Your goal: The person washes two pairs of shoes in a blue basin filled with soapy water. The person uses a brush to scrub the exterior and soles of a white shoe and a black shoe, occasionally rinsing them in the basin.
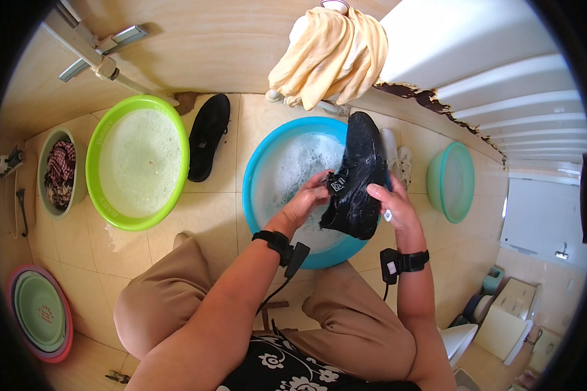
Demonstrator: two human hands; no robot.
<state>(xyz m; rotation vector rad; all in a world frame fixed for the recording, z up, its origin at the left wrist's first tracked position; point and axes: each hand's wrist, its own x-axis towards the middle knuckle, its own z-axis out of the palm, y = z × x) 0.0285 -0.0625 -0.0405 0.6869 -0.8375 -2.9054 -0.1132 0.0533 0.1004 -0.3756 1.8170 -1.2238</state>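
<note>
A wet black shoe point(359, 166) is held up over a blue basin point(251, 215) of foamy water. Its toe points away from me, and wet streaks shine on its dark upper. With the fingers of my left hand point(309, 198) I grip the shoe's tongue point(337, 184), which carries a white printed label. My right hand point(395, 198) clasps the shoe's other side, thumb on the upper and fingers hidden behind. A small white piece point(388, 215) shows under that hand; what it belongs to is hidden. Another black shoe point(209, 139) lies on the tiles left of the basin.
A green basin point(185, 185) of cloudy water stands left, beside a tub point(81, 183) of checked cloth. White shoes point(405, 161) and a teal basin point(457, 183) are at right. Yellow cloth point(330, 56) hangs ahead. Stacked basins point(40, 313) lean at lower left.
</note>
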